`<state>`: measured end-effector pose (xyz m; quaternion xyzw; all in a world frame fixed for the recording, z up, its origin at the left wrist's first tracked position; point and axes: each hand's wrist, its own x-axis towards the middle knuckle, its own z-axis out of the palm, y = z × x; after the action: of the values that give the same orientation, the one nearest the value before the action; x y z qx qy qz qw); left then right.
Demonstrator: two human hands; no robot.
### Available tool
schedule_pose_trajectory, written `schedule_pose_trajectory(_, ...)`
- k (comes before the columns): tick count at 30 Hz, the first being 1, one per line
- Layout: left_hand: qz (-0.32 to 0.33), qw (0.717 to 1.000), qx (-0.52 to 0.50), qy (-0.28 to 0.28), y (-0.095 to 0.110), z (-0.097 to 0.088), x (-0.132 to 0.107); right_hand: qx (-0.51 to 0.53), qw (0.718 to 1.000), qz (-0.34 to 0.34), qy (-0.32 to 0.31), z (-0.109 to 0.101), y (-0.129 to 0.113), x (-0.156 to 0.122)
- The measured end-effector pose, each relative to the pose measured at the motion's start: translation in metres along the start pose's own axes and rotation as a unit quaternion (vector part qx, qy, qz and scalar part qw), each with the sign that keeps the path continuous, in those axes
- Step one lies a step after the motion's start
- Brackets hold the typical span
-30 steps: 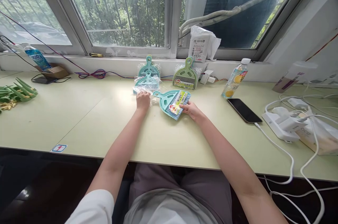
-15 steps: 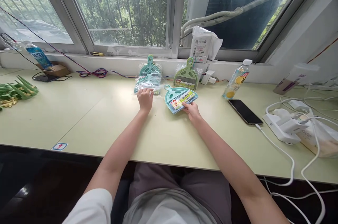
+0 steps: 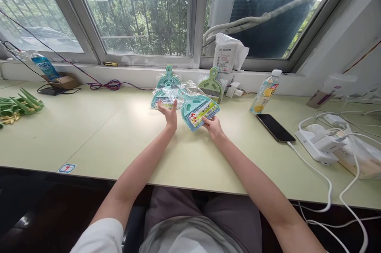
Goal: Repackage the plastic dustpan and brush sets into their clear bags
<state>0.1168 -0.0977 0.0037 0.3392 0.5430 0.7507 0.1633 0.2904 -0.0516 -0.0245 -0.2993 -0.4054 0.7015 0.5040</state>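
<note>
My right hand (image 3: 213, 126) grips the lower edge of a teal dustpan and brush set (image 3: 199, 112), which has a printed label across its bristles. Clear plastic wrap (image 3: 190, 88) lies around the set's handle end. To its left, my left hand (image 3: 168, 114) is open, thumb and fingers spread, close to the plastic. Behind that hand a second teal dustpan set (image 3: 157, 100) in clear film is partly hidden by the fingers. Another teal set (image 3: 169, 76) leans at the wall, and a green dustpan set (image 3: 213, 84) leans to its right.
On the right are a drink bottle (image 3: 266, 92), a phone (image 3: 275, 128) on a charging cable and a white power strip (image 3: 318, 145). A white packet (image 3: 226, 55) sits on the sill. Green stalks (image 3: 24, 104) and a blue bottle (image 3: 46, 66) are at left.
My left hand has moved right and spread its fingers. The clear plastic now shows around the handle of the held set, which has shifted slightly left and down with my right hand.
</note>
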Motion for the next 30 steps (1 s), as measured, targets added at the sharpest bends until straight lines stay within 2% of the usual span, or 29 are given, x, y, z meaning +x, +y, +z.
schedule_pose_trajectory(2, -0.102, 0.987, -0.118, -0.040, -0.001, -0.001, 0.006, -0.003, 1.000, 0.002, -0.017, 0.000, -0.001, 0.000)
schedule_pose_trajectory(4, -0.167, 0.963, -0.184, -0.106, -0.005, -0.001, 0.010, -0.007, 1.000, 0.004, -0.024, 0.002, -0.002, -0.001)
schedule_pose_trajectory(8, -0.216, 0.934, -0.205, -0.199, -0.013, 0.004, 0.004, 0.012, 1.000, -0.006, 0.011, 0.001, -0.003, 0.000)
schedule_pose_trajectory(13, -0.260, 0.883, -0.181, -0.345, -0.016, 0.012, -0.012, 0.043, 0.998, -0.011, 0.055, -0.005, -0.005, 0.005)
schedule_pose_trajectory(15, -0.263, 0.880, -0.174, -0.355, -0.017, 0.014, -0.014, 0.038, 0.998, -0.008, 0.052, -0.007, -0.007, 0.007)
schedule_pose_trajectory(20, -0.240, 0.905, -0.160, -0.313, -0.018, 0.007, -0.007, 0.000, 1.000, 0.000, 0.007, -0.008, -0.012, 0.009)
schedule_pose_trajectory(24, -0.260, 0.880, -0.107, -0.382, -0.013, 0.003, -0.009, -0.010, 1.000, -0.019, -0.014, -0.008, -0.017, 0.009)
schedule_pose_trajectory(27, -0.265, 0.863, -0.113, -0.415, -0.007, 0.008, -0.019, 0.006, 0.999, -0.048, -0.001, -0.008, -0.018, 0.007)
schedule_pose_trajectory(30, -0.219, 0.889, -0.192, -0.352, -0.001, 0.017, -0.027, 0.020, 0.998, -0.051, 0.017, -0.006, -0.017, 0.005)
